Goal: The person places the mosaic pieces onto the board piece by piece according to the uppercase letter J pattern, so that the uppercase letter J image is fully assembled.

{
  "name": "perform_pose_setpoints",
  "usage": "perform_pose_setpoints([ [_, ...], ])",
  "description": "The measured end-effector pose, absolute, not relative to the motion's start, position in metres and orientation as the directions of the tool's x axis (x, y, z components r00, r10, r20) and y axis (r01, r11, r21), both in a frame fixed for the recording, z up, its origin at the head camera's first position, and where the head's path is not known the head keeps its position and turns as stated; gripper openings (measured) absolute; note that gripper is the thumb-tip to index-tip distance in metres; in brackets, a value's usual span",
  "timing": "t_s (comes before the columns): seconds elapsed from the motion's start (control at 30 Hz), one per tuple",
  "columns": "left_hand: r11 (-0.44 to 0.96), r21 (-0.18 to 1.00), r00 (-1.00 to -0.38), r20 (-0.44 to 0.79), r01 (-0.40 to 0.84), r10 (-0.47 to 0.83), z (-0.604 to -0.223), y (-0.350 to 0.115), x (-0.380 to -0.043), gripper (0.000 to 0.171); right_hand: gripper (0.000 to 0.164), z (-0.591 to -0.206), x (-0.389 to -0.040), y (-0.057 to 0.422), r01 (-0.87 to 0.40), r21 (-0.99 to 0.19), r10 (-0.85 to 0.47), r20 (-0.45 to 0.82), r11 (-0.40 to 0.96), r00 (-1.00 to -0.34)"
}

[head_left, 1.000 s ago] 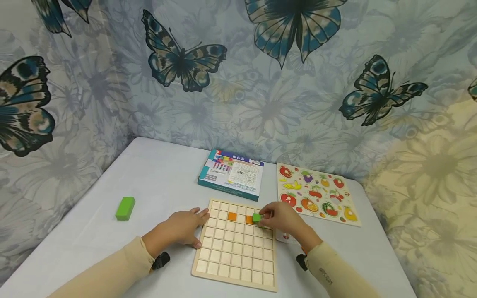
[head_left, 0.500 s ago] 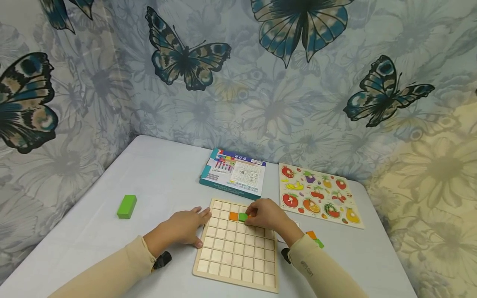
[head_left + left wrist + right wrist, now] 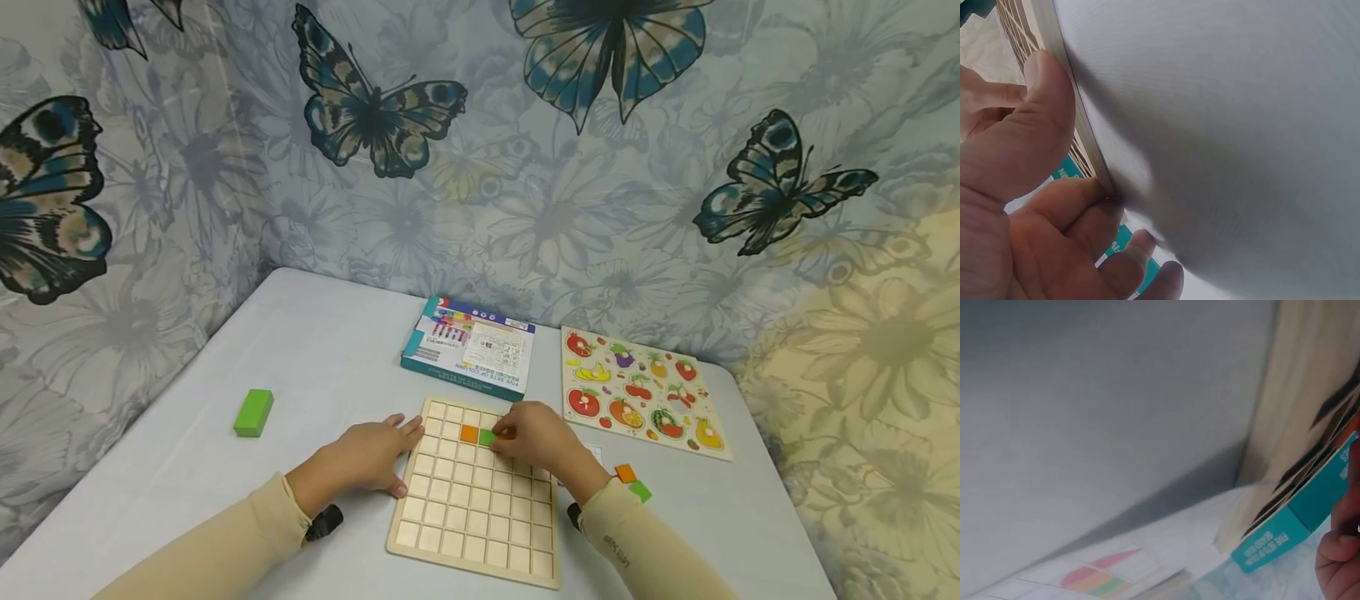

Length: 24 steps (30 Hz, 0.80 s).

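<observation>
In the head view a pale wooden grid board (image 3: 472, 575) lies on the white table. My left hand (image 3: 367, 458) rests against its left edge with fingers spread. The left wrist view shows the thumb (image 3: 1050, 106) against the frame's side. My right hand (image 3: 536, 435) reaches over the upper right cells, its thumb and fingers curled at a small green tile (image 3: 487, 437). That tile lies beside an orange tile (image 3: 469, 434) in the same row. A second orange tile is mostly covered by the right fingers. The right wrist view shows only part of the right hand (image 3: 1341, 544).
A green block (image 3: 253, 413) stands at left. Behind the board lie a flat teal-edged box (image 3: 468, 346) and a fruit puzzle board (image 3: 645, 392). Right of the grid are a loose orange tile (image 3: 625, 473) and green tile (image 3: 640, 491), near a partly hidden white card (image 3: 596, 452).
My right hand has moved left across the board with the green tile, bringing it down beside the first orange tile. The left hand has kept its place at the edge.
</observation>
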<state>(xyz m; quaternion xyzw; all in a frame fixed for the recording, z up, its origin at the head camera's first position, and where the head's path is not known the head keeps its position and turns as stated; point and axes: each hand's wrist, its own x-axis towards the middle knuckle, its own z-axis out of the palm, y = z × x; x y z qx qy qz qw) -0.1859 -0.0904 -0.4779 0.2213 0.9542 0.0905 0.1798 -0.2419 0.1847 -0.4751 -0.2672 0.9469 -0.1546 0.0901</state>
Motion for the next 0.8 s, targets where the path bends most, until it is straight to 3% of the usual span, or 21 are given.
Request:
perform_pose_setpoints([
  [0.1,0.888,0.252,-0.839,-0.306,0.385,0.450,-0.477,-0.091,-0.187,0.094,0.024,-0.473,-0.241,0.182,-0.477,-0.337,-0.536,-0.103,0.812,-0.838],
  [0.2,0.886,0.252,-0.834,-0.311,0.390,0.456,-0.476,-0.091,-0.186,0.094,0.032,-0.470,-0.239,0.188,-0.418,-0.404,-0.506,-0.139,0.814,-0.851],
  [0.37,0.885,0.251,-0.833,-0.313,0.391,0.457,-0.474,-0.091,-0.184,0.094,0.037,-0.453,-0.231,0.235,-0.276,-0.515,-0.413,-0.170,0.811,-0.895],
  [0.53,0.881,0.265,-0.832,-0.307,0.391,0.462,-0.473,-0.090,-0.183,0.094,0.036,-0.440,-0.208,0.317,-0.089,-0.458,-0.224,-0.248,0.885,-0.943],
  [0.8,0.872,0.299,-0.826,-0.307,0.387,0.472,-0.475,-0.092,-0.184,0.094,0.044,-0.455,-0.179,0.384,0.122,-0.416,-0.055,-0.387,0.901,-0.920],
])
